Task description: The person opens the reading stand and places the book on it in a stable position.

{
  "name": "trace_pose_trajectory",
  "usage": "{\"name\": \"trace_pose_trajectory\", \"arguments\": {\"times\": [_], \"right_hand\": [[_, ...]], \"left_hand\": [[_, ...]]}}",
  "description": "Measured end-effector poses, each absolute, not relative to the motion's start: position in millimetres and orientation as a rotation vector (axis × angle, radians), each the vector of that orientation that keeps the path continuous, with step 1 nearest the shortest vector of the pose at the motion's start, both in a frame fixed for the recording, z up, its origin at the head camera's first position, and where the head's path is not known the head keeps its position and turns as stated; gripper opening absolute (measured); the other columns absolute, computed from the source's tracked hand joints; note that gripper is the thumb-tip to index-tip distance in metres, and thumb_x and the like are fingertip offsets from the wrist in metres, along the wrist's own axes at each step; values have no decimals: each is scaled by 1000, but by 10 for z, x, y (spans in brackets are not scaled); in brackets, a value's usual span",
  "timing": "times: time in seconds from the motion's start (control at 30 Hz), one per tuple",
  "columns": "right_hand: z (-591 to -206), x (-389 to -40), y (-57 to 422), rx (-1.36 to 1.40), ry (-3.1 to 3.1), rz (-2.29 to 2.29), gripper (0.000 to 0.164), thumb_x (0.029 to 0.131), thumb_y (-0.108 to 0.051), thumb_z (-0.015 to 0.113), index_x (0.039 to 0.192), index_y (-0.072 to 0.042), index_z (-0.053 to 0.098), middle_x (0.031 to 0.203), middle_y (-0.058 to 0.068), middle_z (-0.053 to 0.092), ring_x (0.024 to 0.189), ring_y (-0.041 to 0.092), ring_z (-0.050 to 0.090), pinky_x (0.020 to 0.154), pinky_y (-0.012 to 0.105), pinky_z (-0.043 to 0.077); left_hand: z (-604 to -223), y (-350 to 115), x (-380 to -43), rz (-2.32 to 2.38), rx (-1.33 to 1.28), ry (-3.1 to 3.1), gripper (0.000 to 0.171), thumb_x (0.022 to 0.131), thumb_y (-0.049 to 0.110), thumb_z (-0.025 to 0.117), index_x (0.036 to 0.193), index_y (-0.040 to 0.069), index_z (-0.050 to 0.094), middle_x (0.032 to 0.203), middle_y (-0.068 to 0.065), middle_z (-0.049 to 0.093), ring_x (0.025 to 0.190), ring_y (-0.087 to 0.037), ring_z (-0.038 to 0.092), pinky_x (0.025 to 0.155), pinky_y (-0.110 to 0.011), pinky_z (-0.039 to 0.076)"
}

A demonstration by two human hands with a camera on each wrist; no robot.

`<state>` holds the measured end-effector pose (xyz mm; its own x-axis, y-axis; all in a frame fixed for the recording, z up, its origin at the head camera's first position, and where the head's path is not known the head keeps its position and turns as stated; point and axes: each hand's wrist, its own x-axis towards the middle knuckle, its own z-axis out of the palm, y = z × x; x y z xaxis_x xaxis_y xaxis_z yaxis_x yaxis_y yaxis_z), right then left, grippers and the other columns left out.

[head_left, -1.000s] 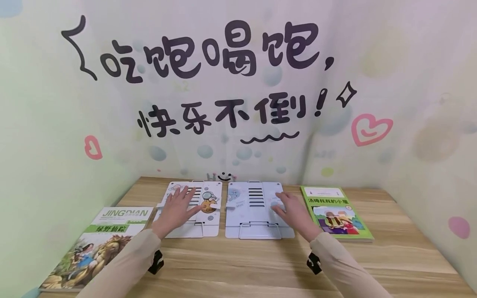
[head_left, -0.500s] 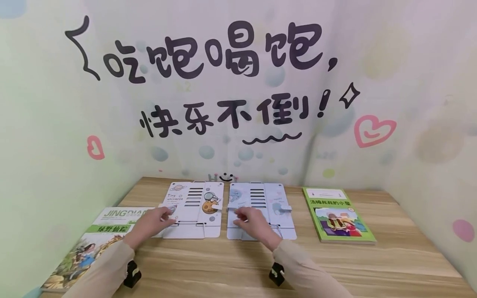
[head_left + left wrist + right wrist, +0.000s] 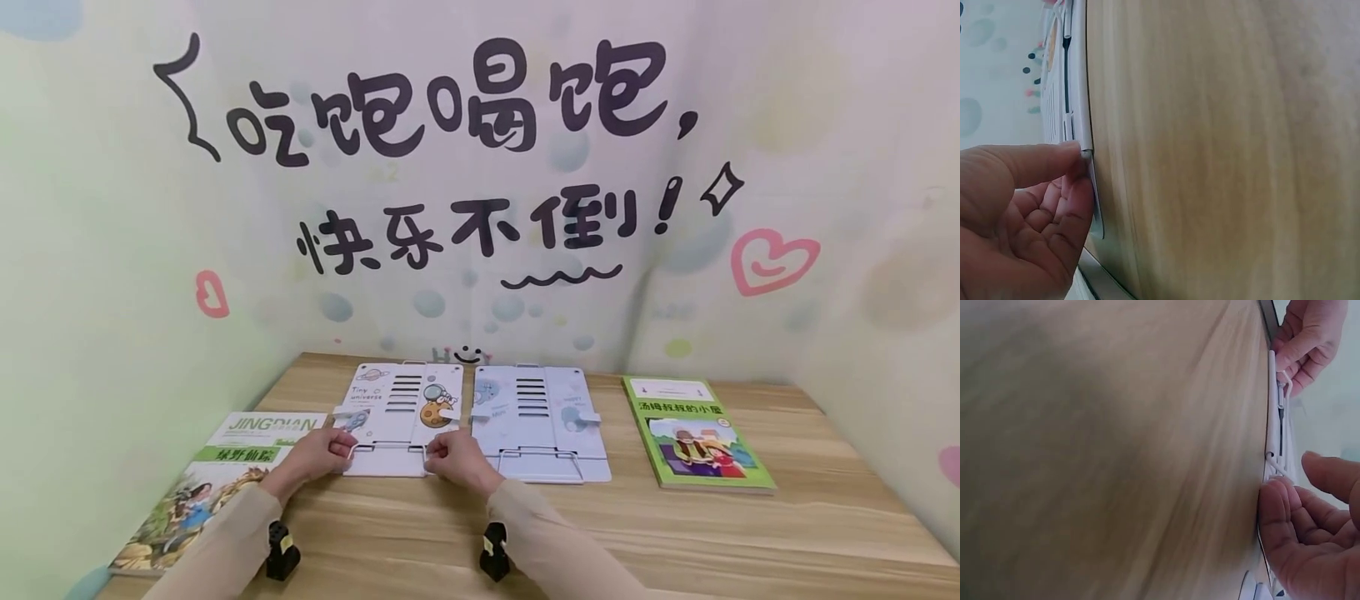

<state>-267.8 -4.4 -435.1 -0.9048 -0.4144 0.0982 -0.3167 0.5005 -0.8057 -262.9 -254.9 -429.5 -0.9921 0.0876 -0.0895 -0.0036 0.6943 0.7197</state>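
Note:
A white book stand (image 3: 378, 429) with planet and astronaut prints lies folded flat on the table. My left hand (image 3: 311, 460) pinches its front left edge between thumb and bent fingers, as the left wrist view shows. At the front right corner is my right hand (image 3: 463, 460); its curled fingertips (image 3: 1274, 494) touch the edge beside the wire holder (image 3: 1279, 465). The right thumb (image 3: 1329, 475) stands apart from those fingers, with a gap between. Just right of this stand lies a second, bluish-white book stand (image 3: 532, 432), also flat, with a wire holder at its front.
A large book (image 3: 202, 492) with a lion on its cover lies at the left, partly behind my left forearm. A green-bordered book (image 3: 693, 442) is on the right. The wooden table (image 3: 720, 542) meets a printed wall cloth (image 3: 420, 333) at the back.
Both hands were spread above the two stands, then drew nearer. The right hand has moved left, off the second stand, and both hands are now at the astronaut stand's front corners.

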Motion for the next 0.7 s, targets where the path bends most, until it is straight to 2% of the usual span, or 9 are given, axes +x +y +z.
{"name": "trace_pose_trajectory", "arguments": {"times": [0.17,0.3,0.43,0.7], "right_hand": [[-4405,-2704,-124,-610,2734,-1303,10,71,2,71,79,3,64,67,4,60,59,5,45,54,17,39],[-4434,-2671,-168,-594,2847,-1168,16,70,4,69,76,-4,56,66,-2,52,60,8,43,55,20,36],[-4436,-2635,-194,-610,2939,-1048,19,72,3,65,76,-9,51,64,-4,46,59,10,40,53,21,33],[-4439,-2620,-199,-763,3006,-961,24,75,4,62,74,-12,45,65,-6,41,58,8,38,51,20,30]], "left_hand": [[-4341,-2562,-2645,1228,96,2769,31,70,-8,66,101,-10,61,80,-7,59,73,-14,52,62,-23,44],[-4379,-2566,-2643,1218,129,2789,32,70,-8,66,102,-10,61,81,-6,58,75,-15,51,62,-23,43],[-4384,-2565,-2626,1181,160,2836,31,71,-7,66,102,-8,62,81,-5,58,75,-15,51,63,-23,43],[-4352,-2584,-2566,1178,292,2887,23,70,-8,66,89,0,56,76,-4,54,72,-14,49,61,-21,42]]}}
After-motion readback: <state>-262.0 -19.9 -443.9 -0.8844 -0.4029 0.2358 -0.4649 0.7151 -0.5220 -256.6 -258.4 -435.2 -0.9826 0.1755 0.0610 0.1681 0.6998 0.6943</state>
